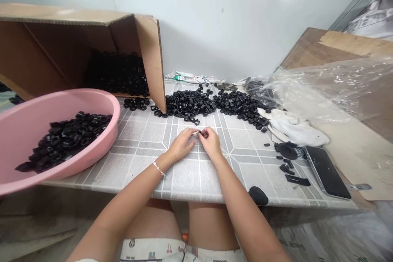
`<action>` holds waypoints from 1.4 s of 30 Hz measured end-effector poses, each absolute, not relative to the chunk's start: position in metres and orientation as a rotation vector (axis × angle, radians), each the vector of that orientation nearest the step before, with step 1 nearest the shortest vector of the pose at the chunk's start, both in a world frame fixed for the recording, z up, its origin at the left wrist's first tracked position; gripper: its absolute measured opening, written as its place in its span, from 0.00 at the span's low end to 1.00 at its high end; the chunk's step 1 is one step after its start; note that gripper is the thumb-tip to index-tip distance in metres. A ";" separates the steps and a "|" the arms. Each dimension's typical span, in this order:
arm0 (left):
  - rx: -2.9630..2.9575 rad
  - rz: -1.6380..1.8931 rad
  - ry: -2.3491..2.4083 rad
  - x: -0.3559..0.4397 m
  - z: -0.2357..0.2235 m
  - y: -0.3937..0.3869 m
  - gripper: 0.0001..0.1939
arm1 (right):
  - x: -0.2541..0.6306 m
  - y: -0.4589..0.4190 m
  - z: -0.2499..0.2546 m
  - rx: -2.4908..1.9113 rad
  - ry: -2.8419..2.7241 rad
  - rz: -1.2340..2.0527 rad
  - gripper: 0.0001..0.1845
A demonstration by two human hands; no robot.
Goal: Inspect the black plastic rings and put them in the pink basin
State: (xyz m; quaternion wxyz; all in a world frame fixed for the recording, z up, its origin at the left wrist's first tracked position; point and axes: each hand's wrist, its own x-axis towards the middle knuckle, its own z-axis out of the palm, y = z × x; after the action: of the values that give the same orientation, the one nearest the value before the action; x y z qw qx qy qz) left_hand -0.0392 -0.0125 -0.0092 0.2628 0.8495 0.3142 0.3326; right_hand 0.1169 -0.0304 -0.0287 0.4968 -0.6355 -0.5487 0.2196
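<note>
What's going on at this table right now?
A seated person's left hand and right hand meet above the table, the right hand's fingers pinching a small black part. A loose pile of black hexagonal parts lies just ahead; more sit in a pink basin and a tipped cardboard box.

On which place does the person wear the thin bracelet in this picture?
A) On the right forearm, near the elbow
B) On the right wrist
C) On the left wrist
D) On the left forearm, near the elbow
C. The thin pale bracelet sits on the wrist just behind the left hand.
</note>
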 end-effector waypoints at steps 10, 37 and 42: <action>2.225 1.274 0.833 -0.043 0.000 -0.011 0.12 | 0.130 -0.026 -0.009 -1.329 -1.095 0.840 0.21; 1.925 0.944 0.893 -0.041 -0.008 -0.007 0.10 | 0.137 -0.033 0.001 -1.229 -1.493 1.096 0.14; 1.801 0.970 0.884 -0.044 -0.005 -0.003 0.15 | 0.127 -0.038 0.001 -1.152 -1.303 1.141 0.16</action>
State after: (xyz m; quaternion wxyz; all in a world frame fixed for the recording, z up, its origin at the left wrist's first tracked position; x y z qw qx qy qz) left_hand -0.0436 -0.0032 -0.0046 0.4410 0.7253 0.3559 0.3908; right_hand 0.1267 -0.0377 0.0009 0.5061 -0.4777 -0.5403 0.4730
